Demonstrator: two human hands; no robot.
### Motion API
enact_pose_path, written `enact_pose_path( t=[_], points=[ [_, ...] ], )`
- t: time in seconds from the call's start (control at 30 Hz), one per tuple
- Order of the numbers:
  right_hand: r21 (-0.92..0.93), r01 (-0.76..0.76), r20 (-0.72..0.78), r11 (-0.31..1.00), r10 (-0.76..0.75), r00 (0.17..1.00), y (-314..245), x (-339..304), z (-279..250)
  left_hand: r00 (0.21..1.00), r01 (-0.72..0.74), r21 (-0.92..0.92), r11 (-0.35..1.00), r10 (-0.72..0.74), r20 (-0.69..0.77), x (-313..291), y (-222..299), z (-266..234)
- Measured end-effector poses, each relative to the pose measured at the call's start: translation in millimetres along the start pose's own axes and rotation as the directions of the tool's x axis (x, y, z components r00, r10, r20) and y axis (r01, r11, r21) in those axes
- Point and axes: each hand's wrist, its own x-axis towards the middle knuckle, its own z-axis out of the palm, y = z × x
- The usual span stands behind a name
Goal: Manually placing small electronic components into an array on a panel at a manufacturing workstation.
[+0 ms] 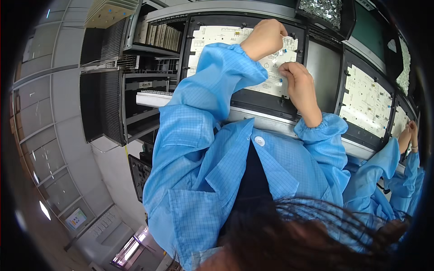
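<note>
A white circuit board with printed markings lies in a black frame in front of me. My left hand is over the board's upper right part, its fingers curled; the fingertips are mostly hidden. Lower down, near the board's right edge, my right hand has thumb and forefinger drawn together close to the board. Whatever either hand pinches is too small or hidden to name. A small blue component shows on the board beside my right fingers.
A second framed board is to the right on the same line. Farther right is a co-worker's hand. Bins of small parts stand at the back. On the left, a rack holds several upright boards; more boards are stacked above.
</note>
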Motion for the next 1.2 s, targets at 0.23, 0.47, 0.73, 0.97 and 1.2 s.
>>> enact_pose_path(
  t=[0.23,0.47,0.73,0.97,1.2],
  points=[
    [0.108,-0.053,-0.028,0.993,0.056,0.998,3.3,-4.3,-4.3,0.999,-0.038,0.029,0.999,0.039,-0.035,12.8,3.8,12.5],
    [0.144,-0.097,-0.047,0.985,0.105,0.993,2.0,-4.8,-7.0,1.000,-0.013,0.034,0.999,0.014,-0.016,17.1,2.8,14.0],
    [0.078,-0.003,-0.073,0.997,0.009,0.997,3.5,-3.5,-0.8,0.994,-0.110,0.194,0.975,0.108,0.023,24.0,2.8,21.8],
    [0.019,0.169,0.011,0.985,-0.169,0.986,-0.5,-4.3,14.3,0.976,-0.217,0.330,0.919,0.203,0.074,28.7,7.0,26.9],
    [-0.359,0.098,-0.117,0.928,-0.149,0.982,13.0,30.2,5.2,0.961,-0.228,0.183,0.956,0.251,-0.116,-13.4,-4.8,-24.2]
  ],
)
